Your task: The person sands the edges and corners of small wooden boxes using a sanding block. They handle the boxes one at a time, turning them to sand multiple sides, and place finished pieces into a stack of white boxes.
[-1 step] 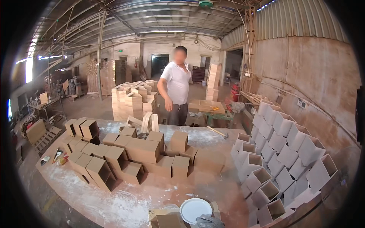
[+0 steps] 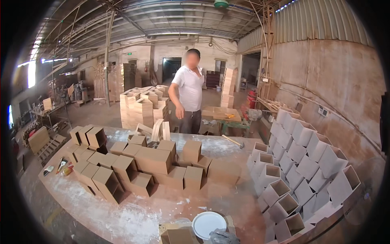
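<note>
At the lower edge, what looks like my right hand in a grey glove (image 2: pixel 224 237) overlaps the near right rim of a round white lid or shallow dish (image 2: pixel 209 225). Its fingers are too cut off and unclear to tell whether they are open or closed. Just left of the lid, a brown box (image 2: pixel 179 237) is partly cut off by the lower edge, beside a flat piece of cardboard (image 2: pixel 164 227). My left hand does not show. Farther up the table (image 2: pixel 118 221) stand several hollow brown boxes (image 2: pixel 152 161), grouped in staggered rows, some stacked.
Pale grey hollow boxes (image 2: pixel 298 152) are stacked in leaning rows on the right. A hammer (image 2: pixel 232 141) lies near the far edge. Small tools (image 2: pixel 61 164) sit at the left edge. Beyond the table a person (image 2: pixel 190 87) in a white shirt stands beside stacked wooden boxes (image 2: pixel 142 107).
</note>
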Demonstrator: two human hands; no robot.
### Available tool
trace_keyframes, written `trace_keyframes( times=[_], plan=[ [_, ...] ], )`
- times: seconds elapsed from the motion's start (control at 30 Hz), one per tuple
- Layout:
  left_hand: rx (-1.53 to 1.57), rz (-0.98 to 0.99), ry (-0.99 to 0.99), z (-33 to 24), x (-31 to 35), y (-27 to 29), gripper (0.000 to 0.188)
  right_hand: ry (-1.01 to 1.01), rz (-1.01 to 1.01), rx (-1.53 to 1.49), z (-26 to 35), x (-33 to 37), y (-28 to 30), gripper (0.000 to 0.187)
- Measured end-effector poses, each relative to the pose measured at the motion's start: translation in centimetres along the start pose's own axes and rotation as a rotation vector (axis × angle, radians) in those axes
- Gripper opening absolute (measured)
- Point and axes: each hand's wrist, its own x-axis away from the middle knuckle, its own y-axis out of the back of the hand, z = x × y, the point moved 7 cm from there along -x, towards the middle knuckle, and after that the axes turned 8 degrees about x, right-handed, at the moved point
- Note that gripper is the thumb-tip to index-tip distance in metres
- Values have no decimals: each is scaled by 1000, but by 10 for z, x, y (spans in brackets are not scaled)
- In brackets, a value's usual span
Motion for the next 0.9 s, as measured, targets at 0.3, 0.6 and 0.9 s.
trace_keyframes(
  times=[0.3, 0.6, 0.9],
  plan=[
    [-143, -54, 42, 0, -2, 0, 44, -44, 9, -175, -4, -1, 4, 48],
    [-189, -65, 52, 0, -2, 0, 45, -149, 124, -614, -68, -18, 39, 45],
    [73, 87, -5, 2, -4, -2, 40, 81, 81, -83, -28, 2, 28, 35]
  ],
)
